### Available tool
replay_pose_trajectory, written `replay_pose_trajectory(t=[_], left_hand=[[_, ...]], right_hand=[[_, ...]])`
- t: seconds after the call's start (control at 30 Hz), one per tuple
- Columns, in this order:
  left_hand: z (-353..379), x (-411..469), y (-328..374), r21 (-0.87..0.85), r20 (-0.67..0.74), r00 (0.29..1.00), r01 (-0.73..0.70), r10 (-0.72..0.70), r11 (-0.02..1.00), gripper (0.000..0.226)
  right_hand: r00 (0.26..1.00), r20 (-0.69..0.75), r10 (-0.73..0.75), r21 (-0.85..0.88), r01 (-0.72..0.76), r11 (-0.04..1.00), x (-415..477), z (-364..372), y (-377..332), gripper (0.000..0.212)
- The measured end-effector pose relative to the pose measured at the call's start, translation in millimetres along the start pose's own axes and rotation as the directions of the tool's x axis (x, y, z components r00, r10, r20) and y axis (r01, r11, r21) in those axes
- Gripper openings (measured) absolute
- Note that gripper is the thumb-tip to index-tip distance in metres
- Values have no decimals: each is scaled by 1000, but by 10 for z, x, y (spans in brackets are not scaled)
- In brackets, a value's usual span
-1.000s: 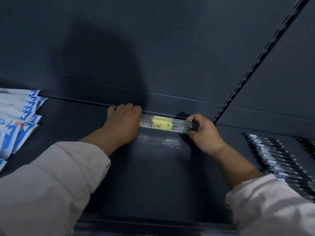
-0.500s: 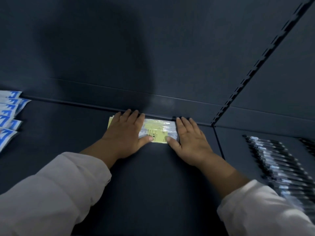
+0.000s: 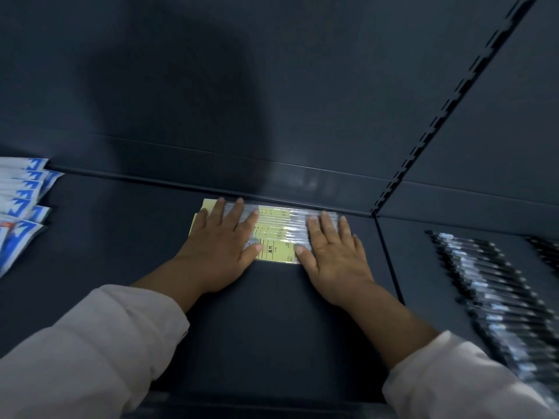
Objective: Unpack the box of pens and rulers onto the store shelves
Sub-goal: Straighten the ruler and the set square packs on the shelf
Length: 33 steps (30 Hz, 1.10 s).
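Observation:
A row of clear-wrapped rulers with yellow labels lies flat on the dark shelf, spread out against its back wall. My left hand presses flat on the left end of the rulers, fingers straight and spread. My right hand presses flat on their right end in the same way. Only the middle stretch of the rulers shows between my hands.
White and blue packets lie fanned out at the shelf's left edge. A long row of black pens in clear wrap fills the neighbouring shelf on the right, past a slotted upright. The back panel rises right behind the rulers.
One second ago both hands gripped the ends of the ruler bundle held on edge at the back wall. The rulers now lie flat and spread, with both hands open on top.

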<state>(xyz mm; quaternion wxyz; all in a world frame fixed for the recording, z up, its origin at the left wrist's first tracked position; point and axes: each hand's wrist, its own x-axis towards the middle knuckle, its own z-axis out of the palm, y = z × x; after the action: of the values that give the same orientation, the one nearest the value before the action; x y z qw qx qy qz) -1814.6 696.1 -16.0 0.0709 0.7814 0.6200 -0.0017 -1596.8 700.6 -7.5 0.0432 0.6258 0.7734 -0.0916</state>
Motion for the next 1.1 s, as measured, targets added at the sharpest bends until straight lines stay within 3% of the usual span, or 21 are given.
replay_pose_trajectory(t=[0.27,0.37,0.47,0.57,0.77,0.93,1.1], left_hand=[[46,-204,37,-18,7,1000,2,-2,1000,84],[12,-256,47,-26,5,1000,-1,1,1000,79],[-84,-262,78,-31,-33,999,30,-31,999,69],[-185,-151,156,-51,-86,994,56,-60,997,59],[-11,-64,193,-8,27,994,107,-106,994,63],[9,-189,201,7,-7,995,101,-101,995,64],[-56,-277,234,-2,50,989,140,-140,990,62]], right_hand=[[1000,11,28,-5,-28,1000,-235,74,-50,64],[999,43,7,104,-12,994,-305,1,-46,60],[997,-77,13,242,7,970,-294,-118,-24,54],[992,-123,-16,182,38,982,-148,-214,-28,53],[999,47,-26,61,23,998,0,-64,-78,62],[999,38,-7,37,5,999,-94,-21,-78,66],[999,32,-26,55,25,998,-165,-105,-93,65]])
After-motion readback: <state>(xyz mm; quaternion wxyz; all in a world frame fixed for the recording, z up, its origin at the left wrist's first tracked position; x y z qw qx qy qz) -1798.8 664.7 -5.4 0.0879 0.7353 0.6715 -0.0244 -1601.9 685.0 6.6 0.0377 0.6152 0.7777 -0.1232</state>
